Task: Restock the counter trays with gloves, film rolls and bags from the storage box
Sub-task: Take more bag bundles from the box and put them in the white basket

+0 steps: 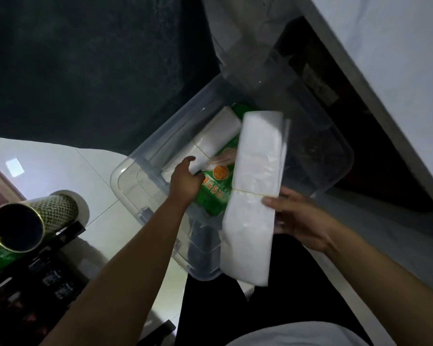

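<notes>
A clear plastic storage box point(145, 156) sits on the floor below me. Inside it lie a green glove pack point(215, 193) and a banded white bag bundle point(215, 136). My left hand point(185, 181) reaches into the box, its fingers curled at the lower end of that inner bundle and on the green pack. My right hand point(298, 216) holds a second long white bag bundle point(255, 186), tied with a yellow rubber band, above the box's near right side; its thumb presses on the bundle's front.
At the left, a cardboard-core film roll point(33, 221) lies on a dark tray point(48, 270) with green packs. A white counter edge point(375, 78) runs down the right, dark space beneath it. My dark trousers point(273, 308) are just below the box.
</notes>
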